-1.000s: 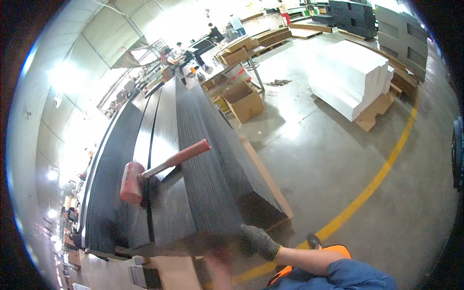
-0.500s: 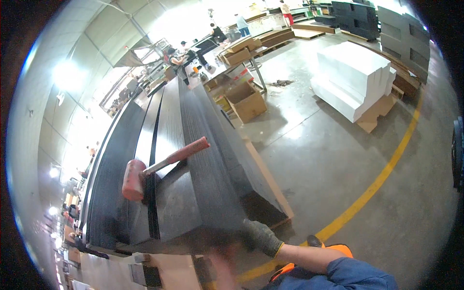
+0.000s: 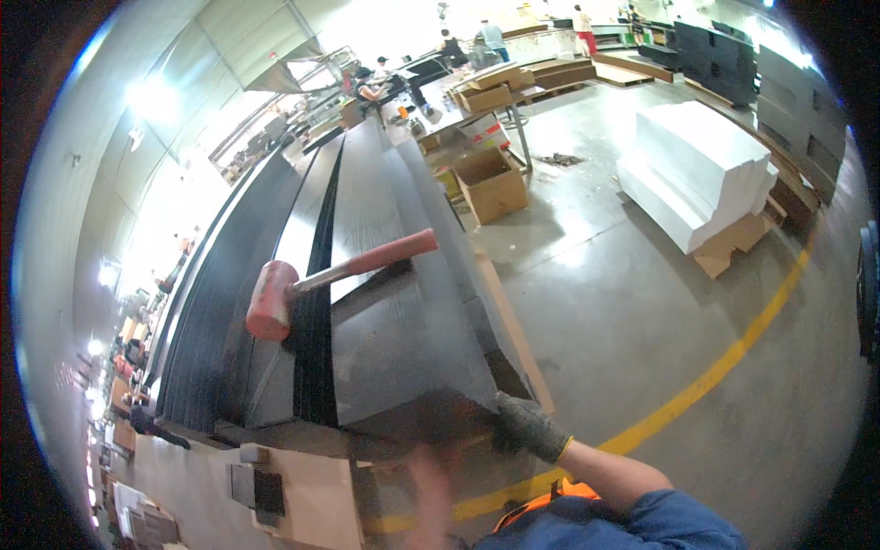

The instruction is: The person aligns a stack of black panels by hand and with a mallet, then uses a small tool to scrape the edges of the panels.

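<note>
Long black boards (image 3: 403, 357) lie side by side in a stack that stretches away from me. My right hand (image 3: 533, 429), in a dark glove, has its fingers closed around the near right corner of the rightmost board. My left hand (image 3: 431, 458) is smeared by motion at that board's near end, and its fingers cannot be made out. Across the boards rests a mallet with a red head (image 3: 272, 301) and a reddish handle, touched by neither hand. A dark gap (image 3: 316, 357) runs between the right board and those to its left.
An open cardboard box (image 3: 490, 186) stands right of the stack, near a cluttered table. White stacked blocks (image 3: 701, 170) sit on the floor farther right, beyond a yellow floor line (image 3: 724, 362). Below the stack's near end is a pale panel (image 3: 321, 500). Several people work far off.
The gap left of the right board looks wider, and more of that board's flat face shows. My right hand stays at its corner. The whole view has shifted, carrying the scene rightward.
</note>
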